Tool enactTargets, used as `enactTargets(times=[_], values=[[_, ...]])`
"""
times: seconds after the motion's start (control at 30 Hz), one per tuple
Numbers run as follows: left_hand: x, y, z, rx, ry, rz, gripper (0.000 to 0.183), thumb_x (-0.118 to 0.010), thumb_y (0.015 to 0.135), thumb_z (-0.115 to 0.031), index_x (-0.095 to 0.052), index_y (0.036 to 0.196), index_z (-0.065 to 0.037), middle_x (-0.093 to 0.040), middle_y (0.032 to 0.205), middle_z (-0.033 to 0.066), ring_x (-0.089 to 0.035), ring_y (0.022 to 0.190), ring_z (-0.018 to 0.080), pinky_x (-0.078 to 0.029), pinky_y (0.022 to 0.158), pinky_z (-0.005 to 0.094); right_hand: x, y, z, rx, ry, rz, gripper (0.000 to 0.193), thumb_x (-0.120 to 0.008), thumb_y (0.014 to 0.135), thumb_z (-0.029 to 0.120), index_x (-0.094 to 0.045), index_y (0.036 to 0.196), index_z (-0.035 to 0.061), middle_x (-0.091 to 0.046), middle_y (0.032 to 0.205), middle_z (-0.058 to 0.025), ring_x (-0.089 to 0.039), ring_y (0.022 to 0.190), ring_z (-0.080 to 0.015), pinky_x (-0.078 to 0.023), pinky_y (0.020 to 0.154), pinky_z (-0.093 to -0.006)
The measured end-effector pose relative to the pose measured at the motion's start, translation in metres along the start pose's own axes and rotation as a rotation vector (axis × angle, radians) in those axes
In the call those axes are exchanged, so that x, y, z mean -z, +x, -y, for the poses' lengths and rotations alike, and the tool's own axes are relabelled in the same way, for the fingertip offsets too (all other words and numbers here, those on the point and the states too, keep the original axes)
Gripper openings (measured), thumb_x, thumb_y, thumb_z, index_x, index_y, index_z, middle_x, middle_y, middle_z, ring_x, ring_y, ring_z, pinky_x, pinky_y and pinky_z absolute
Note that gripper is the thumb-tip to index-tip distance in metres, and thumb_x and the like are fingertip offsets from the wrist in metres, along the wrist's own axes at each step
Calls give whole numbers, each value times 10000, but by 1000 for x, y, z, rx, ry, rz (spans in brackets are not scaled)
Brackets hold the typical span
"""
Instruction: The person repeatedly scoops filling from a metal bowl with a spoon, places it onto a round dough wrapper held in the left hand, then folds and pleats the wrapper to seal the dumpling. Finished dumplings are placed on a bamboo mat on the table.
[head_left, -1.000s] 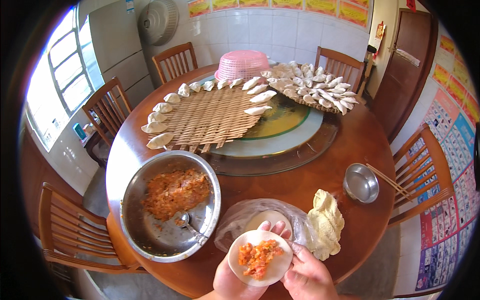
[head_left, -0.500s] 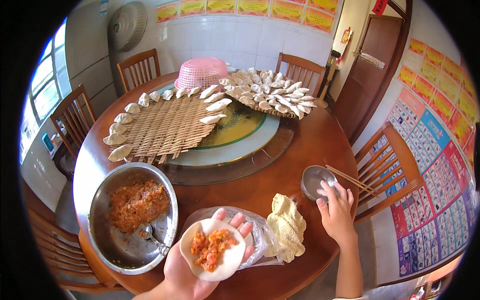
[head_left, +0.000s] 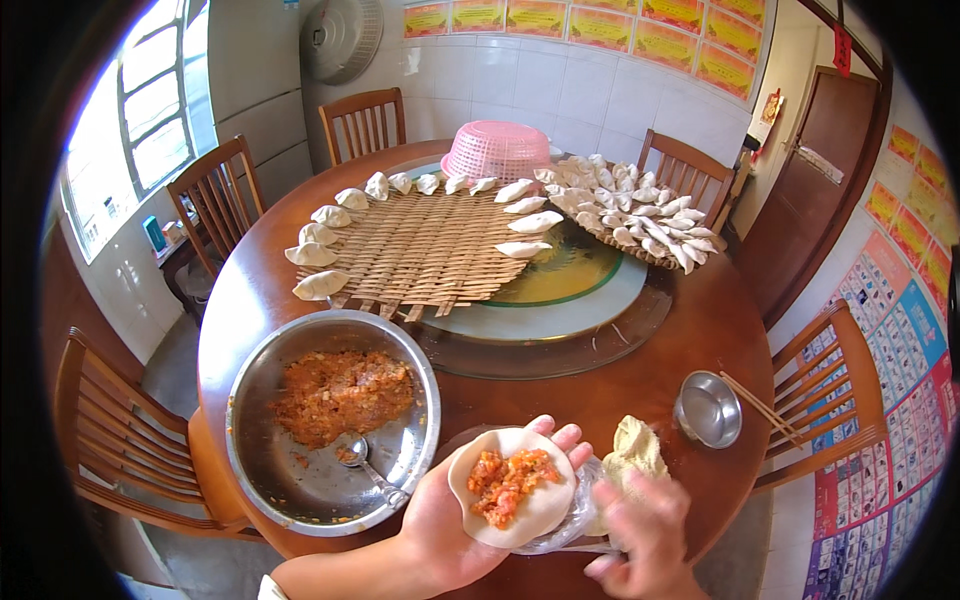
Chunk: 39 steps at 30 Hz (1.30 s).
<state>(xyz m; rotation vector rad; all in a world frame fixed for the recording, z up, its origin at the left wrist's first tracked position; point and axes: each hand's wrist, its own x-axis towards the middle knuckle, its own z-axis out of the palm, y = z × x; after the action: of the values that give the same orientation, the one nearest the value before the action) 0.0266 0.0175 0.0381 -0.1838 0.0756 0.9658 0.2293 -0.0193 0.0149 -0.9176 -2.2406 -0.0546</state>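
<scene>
On the upturned palm of my left hand [head_left: 440, 535] rests a round, pale dumpling wrapper [head_left: 550, 505], with an orange-red mound of filling [head_left: 505, 485] on it. The wrapper lies flat and unfolded. Close to its right side is my right hand [head_left: 645, 535], blurred by motion, thumb and fingers apart with nothing visible between them. Behind that hand lie a crumpled yellowish cloth [head_left: 636, 450] and a clear plastic bag [head_left: 580, 515], both partly covered. A large steel basin [head_left: 240, 440] to the left holds more filling [head_left: 340, 395] and a metal spoon [head_left: 370, 465].
A small metal bowl [head_left: 708, 410] stands at the right beside chopsticks [head_left: 760, 405]. Farther back, a woven tray [head_left: 430, 250] has dumplings [head_left: 320, 285] along its edge. Another tray is heaped with dumplings [head_left: 640, 205], near a pink basket [head_left: 495, 150]. Wooden chairs [head_left: 825, 380] surround the round table [head_left: 490, 395].
My right hand has moved from the small metal bowl toward the wrapper on my left palm. The view has shifted, so the table sits farther right in it.
</scene>
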Motion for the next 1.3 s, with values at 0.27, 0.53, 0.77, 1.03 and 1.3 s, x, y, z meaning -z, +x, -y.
enactTargets(times=[0.27, 0.53, 0.77, 1.03, 1.3], values=[[-4, -20, -6, 32, -170, 21, 521, -162, 953, -310, -269, 1355, 4, -292, 1404, 194, -253, 1319, 351, -278, 1068, 468, -31, 14, 19, 463, -165, 10, 416, -476, 880, 403, -533, 1147, 88, -508, 1269, -96, -427, 1191, -342, -378, 916, -505], [-12, -28, -5, -74, -19, -28, 475, -320, 941, -271, -342, 1307, 31, -344, 1362, 220, -341, 1269, 332, -314, 1049, 435, -36, 18, 28, 481, -257, -43, 428, -422, 915, 425, -528, 1106, 57, -553, 1216, -125, -485, 1138, -312, -384, 879, -497], [-5, -27, -6, -42, -53, 137, 506, -394, 914, -329, -374, 1290, 10, -377, 1346, 199, -380, 1239, 304, -337, 1036, 427, -43, 24, 46, 575, -82, 11, 342, -500, 887, 337, -528, 1096, 67, -587, 1152, -108, -535, 1066, -273, -425, 841, -414], [-11, -34, -9, -34, -89, 65, 491, -324, 938, -287, -339, 1292, 53, -333, 1358, 251, -333, 1268, 352, -298, 1063, 463, -46, 26, 16, 380, -183, -239, 378, -296, 970, 342, -490, 1147, 70, -637, 1077, -93, -504, 1142, -282, -266, 1024, -433], [-11, -34, -9, -17, -213, 93, 514, -312, 942, -292, -299, 1313, 63, -299, 1372, 264, -311, 1280, 365, -285, 1073, 466, -44, 26, 15, 253, -115, -276, 255, -438, 915, 267, -502, 1075, 79, -645, 1046, -77, -540, 1087, -243, -275, 1006, -405]])
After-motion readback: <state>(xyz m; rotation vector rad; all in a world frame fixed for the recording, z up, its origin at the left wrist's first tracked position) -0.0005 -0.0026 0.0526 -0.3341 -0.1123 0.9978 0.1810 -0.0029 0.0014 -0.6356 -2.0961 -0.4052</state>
